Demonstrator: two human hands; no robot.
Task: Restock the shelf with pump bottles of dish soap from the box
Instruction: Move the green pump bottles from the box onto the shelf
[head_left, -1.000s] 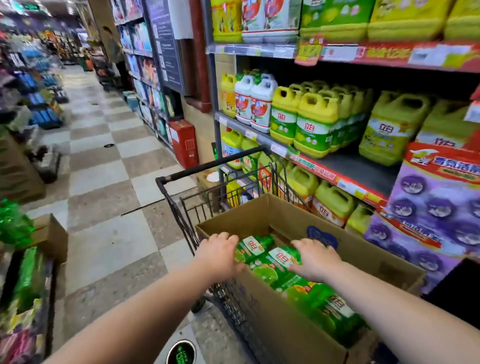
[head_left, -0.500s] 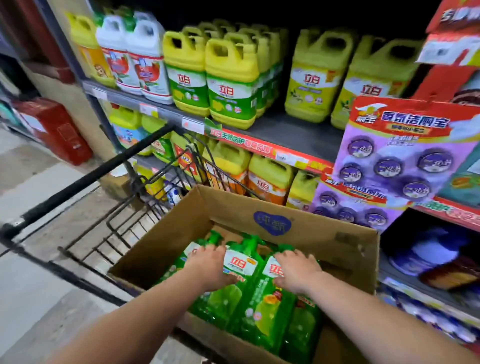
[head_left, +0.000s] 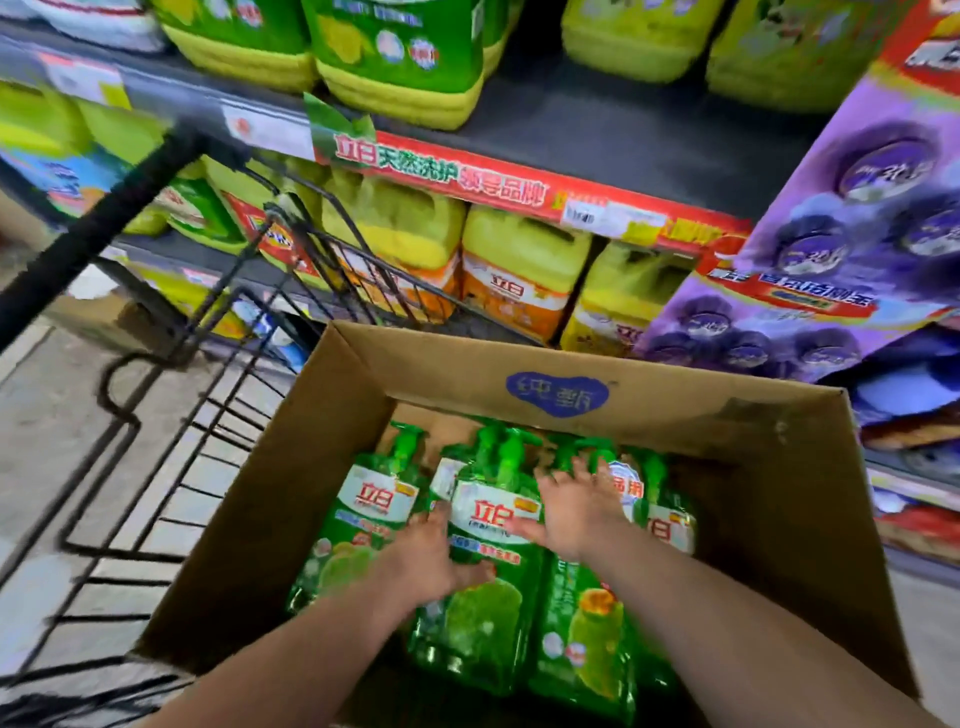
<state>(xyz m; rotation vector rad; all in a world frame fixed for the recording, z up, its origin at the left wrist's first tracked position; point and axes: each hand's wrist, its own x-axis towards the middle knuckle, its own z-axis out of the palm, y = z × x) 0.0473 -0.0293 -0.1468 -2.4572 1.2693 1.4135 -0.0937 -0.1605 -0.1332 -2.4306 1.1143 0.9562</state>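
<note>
Left hand (head_left: 431, 564) has shifted onto the middle bottle (head_left: 485, 623), fingers clasped to lift it. Right hand (head_left: 576, 514) lies with fingers spread, apparently steadying neighbours (head_left: 592, 634).

Two hands (head_left: 431, 558) (head_left: 576, 512), one box (head_left: 457, 371), one cart (head_left: 111, 221).

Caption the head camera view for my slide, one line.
Left hand and right hand rest on green pump bottles in a cardboard box in a cart, beside yellow jugs.

The far jugs (head_left: 400, 57) are cut off by the top edge. The cart (head_left: 156, 395) is blurred. The bottles (head_left: 483, 629) are partly hidden by the left hand (head_left: 426, 561) and the right hand (head_left: 576, 512).
</note>
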